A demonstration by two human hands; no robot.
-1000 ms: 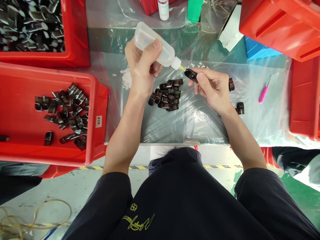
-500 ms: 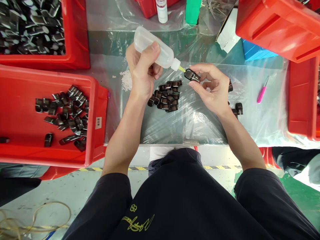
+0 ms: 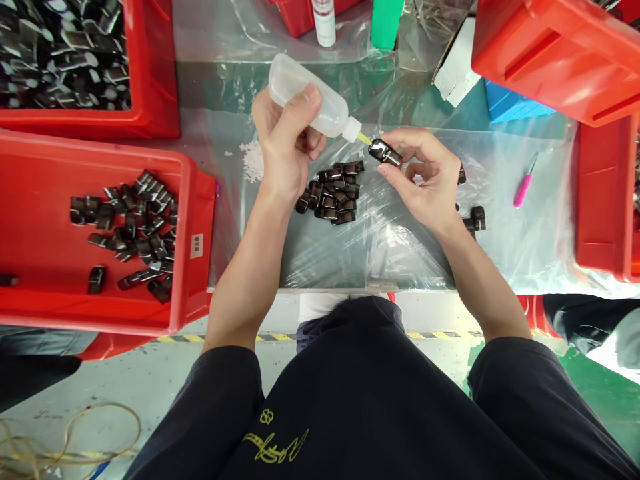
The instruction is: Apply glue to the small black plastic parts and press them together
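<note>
Pink-handled tool (image 3: 523,190) on plastic sheeting (image 3: 525,247)

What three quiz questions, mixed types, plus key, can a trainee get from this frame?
1. Which grip holds the plastic bottle?
2. True or false: the bottle's yellow tip points at the red bins on the left.
3. Fill in: the pile of dark pieces lies ____ the left forearm and the right forearm.

Key:
1. The left grip.
2. False: the tip points at the dark piece in the right grip.
3. Between.
</note>
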